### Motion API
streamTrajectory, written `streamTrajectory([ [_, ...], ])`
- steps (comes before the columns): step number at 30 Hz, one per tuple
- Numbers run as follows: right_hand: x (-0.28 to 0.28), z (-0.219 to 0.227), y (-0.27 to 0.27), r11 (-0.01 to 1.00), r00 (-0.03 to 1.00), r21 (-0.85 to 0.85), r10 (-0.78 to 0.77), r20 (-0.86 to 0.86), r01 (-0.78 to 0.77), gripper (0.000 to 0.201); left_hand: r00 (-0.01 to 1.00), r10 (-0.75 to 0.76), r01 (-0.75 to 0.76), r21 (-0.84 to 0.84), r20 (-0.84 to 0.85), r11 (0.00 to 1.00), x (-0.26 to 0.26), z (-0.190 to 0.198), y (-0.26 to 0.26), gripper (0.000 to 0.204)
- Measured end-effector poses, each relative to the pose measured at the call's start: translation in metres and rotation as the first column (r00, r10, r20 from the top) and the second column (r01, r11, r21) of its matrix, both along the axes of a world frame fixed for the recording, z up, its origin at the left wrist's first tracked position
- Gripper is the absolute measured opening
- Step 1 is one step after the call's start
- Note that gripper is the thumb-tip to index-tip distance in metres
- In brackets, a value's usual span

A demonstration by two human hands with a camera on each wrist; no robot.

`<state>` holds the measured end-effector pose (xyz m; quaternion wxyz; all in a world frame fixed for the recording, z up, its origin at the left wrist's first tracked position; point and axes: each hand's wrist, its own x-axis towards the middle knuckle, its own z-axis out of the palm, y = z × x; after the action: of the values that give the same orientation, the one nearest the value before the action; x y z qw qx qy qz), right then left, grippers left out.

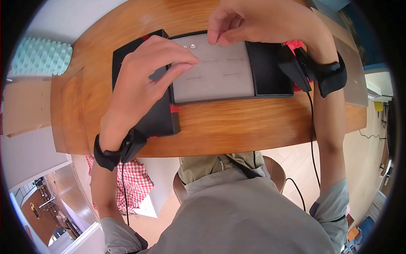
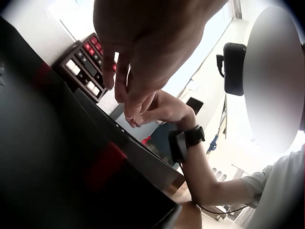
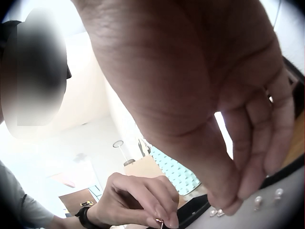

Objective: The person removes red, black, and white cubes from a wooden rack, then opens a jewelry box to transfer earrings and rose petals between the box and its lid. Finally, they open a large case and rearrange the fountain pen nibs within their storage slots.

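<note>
- Near side, seated person: wooden desk (image 1: 220, 131), black box (image 1: 158, 120) on its left part, flat tray beside it.
- Grey pad (image 1: 211, 86) in the tray; tray's long axis runs left-right across the person, pad slits (image 1: 231, 75) roughly the same way.
- Left hand (image 1: 146, 76) over the pad's left edge, thumb and finger pinching a small metal piece (image 3: 160, 222); piece points steeply down in the right wrist view, lower end cut off.
- Pearl studs (image 1: 193, 46) on the pad's far part, just beyond the left fingertips, to the left of the right ones. Left looks nearer in the head view, gap small.
- Right hand (image 1: 253, 23) comes in over the tray's far side, thumb and finger pinched on a tiny glinting piece (image 1: 218, 43); cannot tell what kind.
- Head view: two studs, one part-hidden by the left hand. Right wrist view: four, two close by the right fingertips.
- Farthest, left wrist view only: dark rack (image 2: 89, 65) with red and white blocks. Studs not made out there.
</note>
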<state>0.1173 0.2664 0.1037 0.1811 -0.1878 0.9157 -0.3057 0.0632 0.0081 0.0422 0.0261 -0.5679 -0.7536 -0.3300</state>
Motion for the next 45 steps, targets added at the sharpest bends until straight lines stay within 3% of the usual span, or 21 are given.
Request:
streamTrajectory([
  [1,0.004,0.001,0.003,0.998,0.995,-0.015,0.065,-0.073,-0.067,0.020,1.000,-0.007,0.007,-0.018,0.002,1.000,-0.001,-0.001,0.002,0.017],
  [7,0.012,-0.002,0.005,0.999,0.984,-0.037,0.002,-0.176,-0.009,0.019,1.000,0.019,-0.020,-0.071,-0.008,0.997,-0.002,-0.002,0.013,0.014],
  [10,0.010,0.008,0.010,0.995,0.997,-0.098,-0.031,-0.071,0.024,0.019,1.000,-0.008,0.008,-0.115,-0.005,0.993,-0.005,-0.003,0.018,0.013],
  [17,0.007,0.014,0.000,0.998,1.000,-0.058,-0.020,-0.011,0.019,0.020,1.000,-0.020,0.020,-0.125,-0.006,0.992,-0.004,-0.003,0.024,0.011],
  [19,0.007,0.016,-0.013,0.979,0.984,0.115,-0.173,0.030,0.169,0.020,0.999,-0.041,0.036,-0.130,-0.033,0.991,-0.005,-0.004,0.025,0.010],
  [20,0.008,0.015,-0.008,0.979,0.984,0.115,-0.174,0.030,0.169,0.020,0.999,-0.041,0.037,-0.130,-0.033,0.991,-0.005,-0.005,0.025,0.010],
  [22,0.012,0.012,0.006,0.997,0.998,-0.068,-0.029,-0.058,0.025,0.022,0.998,-0.043,0.035,-0.157,-0.050,0.987,-0.006,-0.006,0.025,0.011],
  [26,0.021,-0.002,-0.001,0.998,0.965,0.010,-0.056,-0.257,0.060,0.022,0.997,-0.049,0.039,-0.165,-0.061,0.986,-0.006,-0.007,0.024,0.011],
  [29,0.016,0.000,0.000,0.997,0.974,0.009,-0.072,-0.217,0.076,0.021,0.997,-0.051,0.041,-0.159,-0.060,0.986,-0.006,-0.007,0.023,0.011],
  [31,0.007,0.007,0.003,0.999,0.999,-0.045,-0.021,-0.033,0.020,0.021,1.000,0.016,-0.014,-0.146,0.010,0.989,-0.003,-0.006,0.021,0.010],
  [32,0.007,0.009,-0.001,0.999,0.999,-0.045,-0.023,-0.032,0.021,0.021,1.000,0.014,-0.013,-0.146,0.011,0.989,-0.003,-0.007,0.021,0.010],
  [34,0.006,0.011,-0.013,0.984,0.989,0.107,-0.145,0.028,0.142,0.021,0.996,0.078,-0.083,-0.115,-0.044,0.990,-0.003,-0.007,0.021,0.009],
  [35,0.009,0.007,-0.010,0.984,0.989,0.107,-0.145,0.027,0.141,0.021,0.996,0.079,-0.083,-0.115,-0.044,0.990,-0.003,-0.006,0.021,0.009],
  [37,0.018,-0.006,-0.003,0.999,0.977,-0.017,-0.052,-0.209,0.049,0.020,0.996,0.062,-0.072,-0.159,-0.066,0.985,-0.004,-0.005,0.022,0.011],
  [41,0.017,-0.007,0.000,0.999,0.979,-0.031,-0.033,-0.202,0.027,0.019,0.993,0.038,-0.058,-0.191,-0.109,0.980,-0.002,-0.004,0.022,0.012],
  [43,0.010,0.001,0.001,0.995,1.000,-0.104,0.007,0.011,-0.006,0.017,0.992,0.038,-0.061,-0.194,-0.119,0.979,-0.002,-0.005,0.022,0.011],
  [45,0.008,0.002,-0.012,0.999,0.998,-0.015,-0.046,0.051,0.047,0.017,0.994,0.043,-0.062,-0.199,-0.101,0.978,-0.002,-0.005,0.022,0.011],
])
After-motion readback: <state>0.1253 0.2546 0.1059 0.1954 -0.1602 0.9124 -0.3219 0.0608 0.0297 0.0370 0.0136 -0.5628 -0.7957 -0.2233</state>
